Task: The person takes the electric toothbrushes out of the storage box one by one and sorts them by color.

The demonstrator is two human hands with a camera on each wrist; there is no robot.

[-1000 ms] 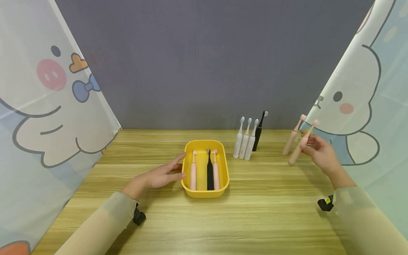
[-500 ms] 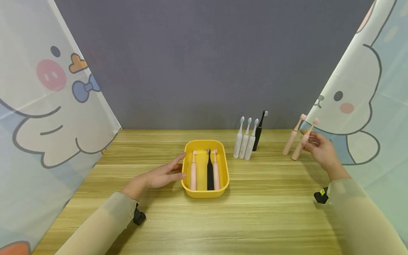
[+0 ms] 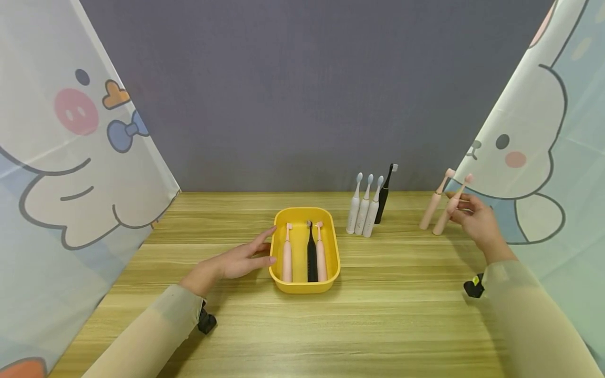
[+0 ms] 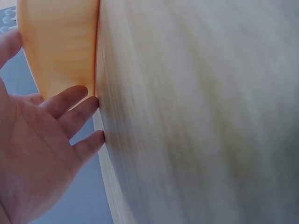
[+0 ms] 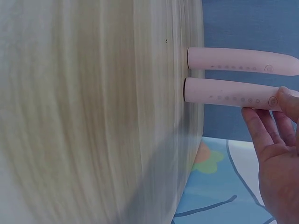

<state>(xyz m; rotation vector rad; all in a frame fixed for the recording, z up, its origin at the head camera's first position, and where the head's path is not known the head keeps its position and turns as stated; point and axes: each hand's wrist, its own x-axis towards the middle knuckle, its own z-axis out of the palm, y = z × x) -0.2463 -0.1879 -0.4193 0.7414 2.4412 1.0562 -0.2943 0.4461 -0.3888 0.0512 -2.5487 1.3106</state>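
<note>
Tray (image 3: 304, 288) has our spread left hand (image 3: 240, 261) against its left, perhaps steadying; at its right, our right hand (image 3: 479, 224) pinches one toothbrush (image 3: 445, 218), maybe for balance.

Counts three white toothbrushes (image 3: 362, 215), one black toothbrush (image 3: 381, 206) and two pink toothbrushes (image 3: 430, 212) outside the one yellow tray (image 3: 304, 288). Adds a second black toothbrush (image 3: 312, 261) and two further pink toothbrushes (image 3: 287, 261) inside. Makes nine in all: four pink, two black, three white. Also includes one left hand (image 3: 238, 261), one right hand (image 3: 479, 226), two sleeves (image 3: 151, 325), two black wrist devices (image 3: 206, 320), two printed cloths (image 3: 47, 178) and one table (image 3: 331, 336).
</note>
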